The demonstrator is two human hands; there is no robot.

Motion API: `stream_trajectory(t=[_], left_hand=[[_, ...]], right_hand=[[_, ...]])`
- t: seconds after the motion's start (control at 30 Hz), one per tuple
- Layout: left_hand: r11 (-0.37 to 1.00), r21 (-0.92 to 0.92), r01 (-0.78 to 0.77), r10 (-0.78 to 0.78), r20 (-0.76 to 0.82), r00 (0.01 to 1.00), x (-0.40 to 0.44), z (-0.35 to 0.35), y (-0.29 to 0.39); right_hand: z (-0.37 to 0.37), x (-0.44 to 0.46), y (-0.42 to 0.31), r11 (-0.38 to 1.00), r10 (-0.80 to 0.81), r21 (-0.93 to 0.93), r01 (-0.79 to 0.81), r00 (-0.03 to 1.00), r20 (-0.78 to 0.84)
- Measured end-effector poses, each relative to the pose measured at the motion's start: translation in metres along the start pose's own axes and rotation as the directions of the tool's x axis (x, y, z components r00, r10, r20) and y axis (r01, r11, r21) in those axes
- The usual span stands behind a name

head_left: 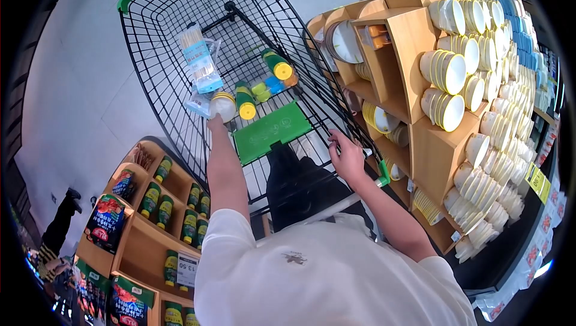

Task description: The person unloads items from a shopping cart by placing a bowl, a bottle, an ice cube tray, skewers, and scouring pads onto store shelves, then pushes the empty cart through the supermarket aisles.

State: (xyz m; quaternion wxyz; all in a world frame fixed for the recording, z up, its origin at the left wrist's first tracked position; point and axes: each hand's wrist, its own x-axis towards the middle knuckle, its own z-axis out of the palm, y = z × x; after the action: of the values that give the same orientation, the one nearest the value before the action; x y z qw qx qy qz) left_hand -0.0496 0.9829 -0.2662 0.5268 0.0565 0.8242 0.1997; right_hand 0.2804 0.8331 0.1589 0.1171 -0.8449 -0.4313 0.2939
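In the shopping cart (133, 44), my left hand (216, 122) grips a small stack of yellow-rimmed bowls (224, 107); its fingers are partly hidden by them. Just right of the bowls lies a green bottle with a yellow cap (245, 101), and a second green bottle (276, 65) rests farther right. A clear pack with a blue label (199, 59) lies beyond the bowls, beside crumpled plastic wrap (198, 105). My right hand (346, 155) hovers near the cart's right side with fingers apart, holding nothing.
A green flap (273, 133) spans the cart's near end, with small coloured items (268, 88) beyond it. Wooden shelves (414, 62) of stacked bowls stand close on the right. At left is a shelf (141, 230) of green bottles and packets. Another person (60, 224) is far left.
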Motion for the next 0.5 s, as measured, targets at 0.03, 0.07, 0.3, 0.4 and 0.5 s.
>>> stream_trajectory(t=[0.03, 0.07, 0.3, 0.4, 0.5], left_hand=[[1.000, -0.005, 0.001, -0.001, 0.013, 1.000, 0.007, 0.001, -0.003], [1.000, -0.011, 0.001, -0.001, 0.026, 1.000, 0.014, 0.004, -0.006], [0.994, -0.068, 0.085, -0.082, 0.053, 0.995, 0.008, 0.029, 0.004], [0.996, -0.064, 0.068, -0.063, 0.070, 0.996, 0.003, 0.036, 0.005], [0.998, -0.042, 0.040, -0.037, 0.068, 0.997, 0.001, 0.031, 0.008]], right_hand=[[0.000, -0.001, 0.001, 1.000, 0.030, 0.005, -0.030, 0.999, 0.017], [-0.001, 0.000, 0.000, 0.998, 0.059, 0.009, -0.059, 0.998, 0.034], [-0.004, 0.002, 0.004, 1.000, 0.026, -0.001, -0.026, 0.999, 0.023], [-0.006, 0.003, 0.005, 1.000, -0.002, -0.001, 0.002, 1.000, 0.013], [-0.008, 0.003, 0.004, 1.000, -0.003, 0.001, 0.003, 1.000, 0.012]])
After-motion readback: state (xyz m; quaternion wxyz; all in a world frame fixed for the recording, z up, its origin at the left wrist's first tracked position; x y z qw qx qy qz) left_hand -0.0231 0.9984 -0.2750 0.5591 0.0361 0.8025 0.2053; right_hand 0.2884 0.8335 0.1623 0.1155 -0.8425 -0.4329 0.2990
